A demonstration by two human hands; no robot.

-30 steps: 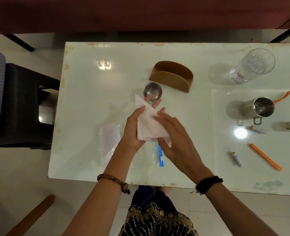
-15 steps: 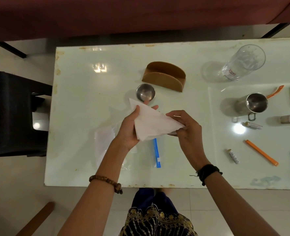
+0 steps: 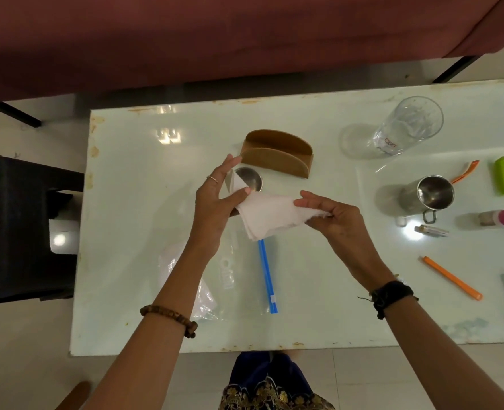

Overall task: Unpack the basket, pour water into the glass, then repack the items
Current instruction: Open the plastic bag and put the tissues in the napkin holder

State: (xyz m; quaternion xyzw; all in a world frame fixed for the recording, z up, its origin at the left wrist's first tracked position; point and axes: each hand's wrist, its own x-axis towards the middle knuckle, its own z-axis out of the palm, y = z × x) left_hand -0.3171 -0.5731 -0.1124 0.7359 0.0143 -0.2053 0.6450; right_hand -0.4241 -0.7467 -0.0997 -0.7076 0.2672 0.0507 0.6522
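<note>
A stack of white paper napkins (image 3: 270, 216) hangs above the middle of the table, held from both ends. My left hand (image 3: 215, 199) grips its left edge and my right hand (image 3: 332, 216) pinches its right corner. Just behind stands the brown wooden napkin holder (image 3: 277, 155), with nothing in it. A small steel bowl (image 3: 249, 179) sits between holder and napkins, partly hidden by my left fingers. At the far right, the clear glass (image 3: 404, 127) stands beside a steel mug (image 3: 431, 193).
A clear zip bag with a blue seal (image 3: 267, 276) lies on the white table (image 3: 132, 202) under my arms. Orange sticks (image 3: 452, 278), a green clip (image 3: 503, 176), a pink-capped bottle (image 3: 502, 218) and small tubes (image 3: 431, 231) are scattered at the right. A black chair (image 3: 23, 229) stands left.
My hands have lifted the napkins forward, towards the holder. My left hand now holds the stack's edge with fingers upright, and my right hand has slid out to the right corner.
</note>
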